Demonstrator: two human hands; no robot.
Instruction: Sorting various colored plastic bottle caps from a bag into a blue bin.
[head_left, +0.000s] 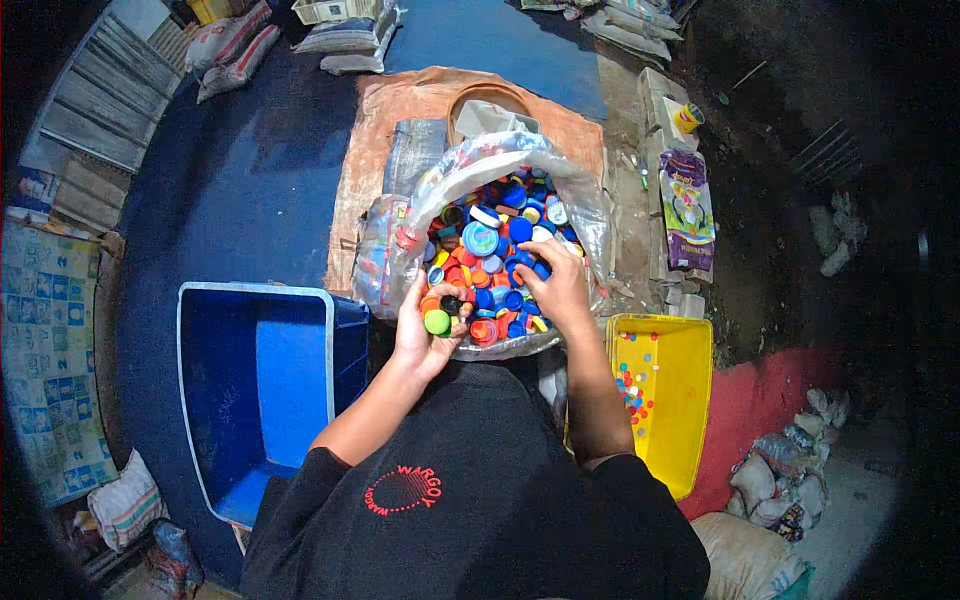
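A large clear plastic sack (592, 202) stands wide open in front of me, full of mixed plastic bottle caps (491, 281). My left hand (424, 334) is at its near left rim, palm up, holding several caps. Among these are a bright green cap (437, 322) and a black cap (450, 304). Over the right part of the heap is my right hand (559, 281), thumb and forefinger around a blue cap (517, 262); whether they grip it is unclear. A round light-blue lid (480, 238) lies on the heap just left of the right hand's fingertips.
To my left stands a deep blue plastic bin (292, 375). A yellow tub (679, 420) with scattered small caps is at my right. Beyond the sack, a round basket (454, 112) sits on an orange tarp (367, 150). A purple printed bag (686, 210) lies on the right ledge.
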